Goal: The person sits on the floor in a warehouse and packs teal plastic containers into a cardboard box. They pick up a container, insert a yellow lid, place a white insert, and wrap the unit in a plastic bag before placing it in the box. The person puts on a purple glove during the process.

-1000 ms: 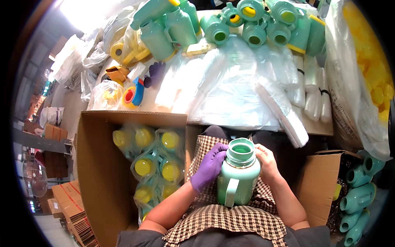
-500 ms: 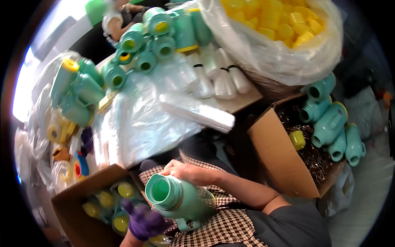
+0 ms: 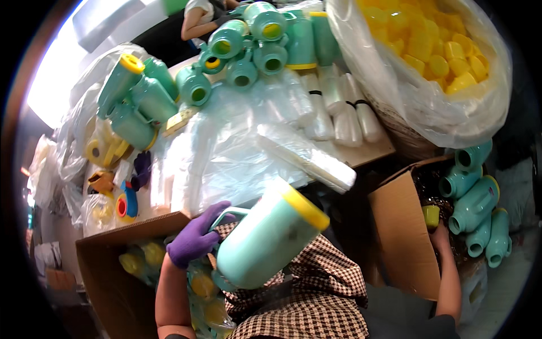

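Note:
My left hand (image 3: 197, 237), in a purple glove, is closed on the handle of a mint-green plastic jug (image 3: 264, 240) above my lap. The jug is tilted, its yellow-banded end up and to the right, its other end low on the left. My bare right hand (image 3: 441, 236) reaches down into the cardboard box (image 3: 403, 229) on the right. It is close beside a small yellow cup (image 3: 431, 216) there; its fingers are partly hidden, so I cannot tell whether it touches the cup. More green jugs (image 3: 476, 204) lie at that box's far side.
An open carton (image 3: 113, 282) at lower left holds bagged jugs with yellow ends. Clear plastic bags (image 3: 237, 141) cover the table ahead, with stacked green jugs (image 3: 271, 56) behind. A large sack (image 3: 406, 113) of yellow caps stands at far right. Another person (image 3: 197, 20) sits beyond.
My right hand has let go of the jug and moved right into the box. The gloved left hand has taken the jug's handle, and the jug has turned from mouth up to yellow-banded end up.

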A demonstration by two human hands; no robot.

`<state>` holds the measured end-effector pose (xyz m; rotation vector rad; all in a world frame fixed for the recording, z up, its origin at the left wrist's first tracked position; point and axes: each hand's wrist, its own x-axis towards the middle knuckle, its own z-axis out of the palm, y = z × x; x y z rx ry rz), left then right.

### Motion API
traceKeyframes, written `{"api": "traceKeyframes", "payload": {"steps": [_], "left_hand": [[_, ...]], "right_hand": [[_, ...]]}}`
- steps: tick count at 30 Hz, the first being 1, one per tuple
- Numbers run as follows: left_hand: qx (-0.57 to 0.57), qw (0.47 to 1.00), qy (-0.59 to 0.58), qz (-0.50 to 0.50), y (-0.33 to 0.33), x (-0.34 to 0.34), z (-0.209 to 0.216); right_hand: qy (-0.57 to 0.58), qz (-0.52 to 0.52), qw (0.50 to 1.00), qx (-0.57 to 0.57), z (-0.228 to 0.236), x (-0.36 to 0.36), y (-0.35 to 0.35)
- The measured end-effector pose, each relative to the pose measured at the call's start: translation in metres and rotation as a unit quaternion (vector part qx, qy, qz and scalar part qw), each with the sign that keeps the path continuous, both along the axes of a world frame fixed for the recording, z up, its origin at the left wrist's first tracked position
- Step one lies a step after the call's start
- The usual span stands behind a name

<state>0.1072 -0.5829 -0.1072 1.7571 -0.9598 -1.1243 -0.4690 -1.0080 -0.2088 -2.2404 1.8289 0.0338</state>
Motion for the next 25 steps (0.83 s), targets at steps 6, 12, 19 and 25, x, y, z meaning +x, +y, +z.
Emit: {"api": "traceKeyframes", "payload": {"steps": [6, 12, 19, 25], "left_hand": [[-0.175, 0.928, 0.198, 0.261, 0.02, -0.078, -0.088], [-0.27, 0.888, 0.197, 0.315, 0.002, -0.12, -0.077], [-0.374, 0.758, 0.407, 0.347, -0.007, -0.122, -0.062], [-0.328, 0.798, 0.32, 0.392, -0.006, -0.114, -0.092]], "right_hand": [[-0.026, 0.05, 0.99, -0.133, 0.015, 0.053, -0.004], [0.145, -0.037, 0.985, -0.081, -0.002, 0.068, -0.048], [0.108, -0.062, 0.981, -0.15, 0.042, 0.106, -0.03], [-0.215, 0.085, 0.932, -0.281, 0.13, 0.091, 0.035]]}}
